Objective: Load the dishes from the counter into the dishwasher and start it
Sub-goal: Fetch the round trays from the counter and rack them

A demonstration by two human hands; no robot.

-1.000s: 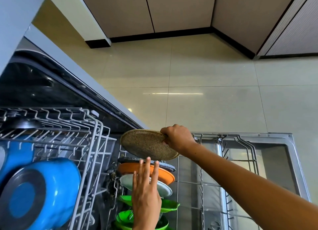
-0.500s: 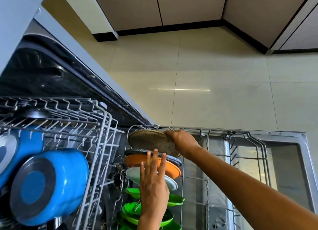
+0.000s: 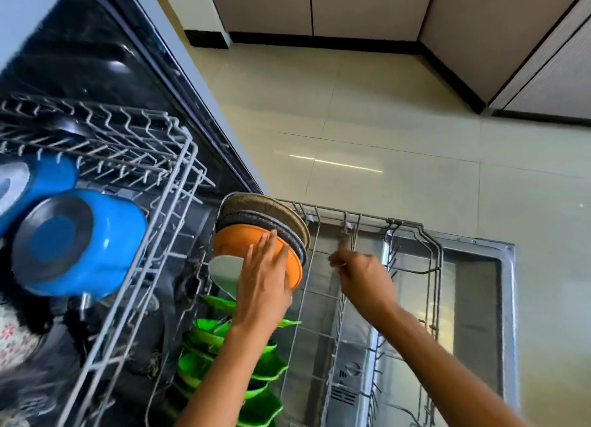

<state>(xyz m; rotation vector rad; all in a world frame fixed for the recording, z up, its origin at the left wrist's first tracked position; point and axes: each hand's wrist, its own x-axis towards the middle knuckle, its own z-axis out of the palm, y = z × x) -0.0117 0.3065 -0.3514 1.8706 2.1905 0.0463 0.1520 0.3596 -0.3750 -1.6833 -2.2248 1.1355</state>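
Note:
A speckled brown plate stands at the far end of the plate row in the lower rack of the open dishwasher. Behind it stand a dark speckled plate, an orange plate, a white plate and several green dishes. My left hand lies flat with fingers spread against the orange plate. My right hand hovers over the rack just right of the plates, blurred, loosely curled, with nothing in it.
The upper rack is pulled out at left and holds two blue pots on their sides. The open dishwasher door lies flat at right. Beige floor tiles and cabinet fronts lie beyond.
My right hand set the speckled brown plate into the rack at the row's far end and let go, drawing back to the right. My left hand moved up onto the orange plate.

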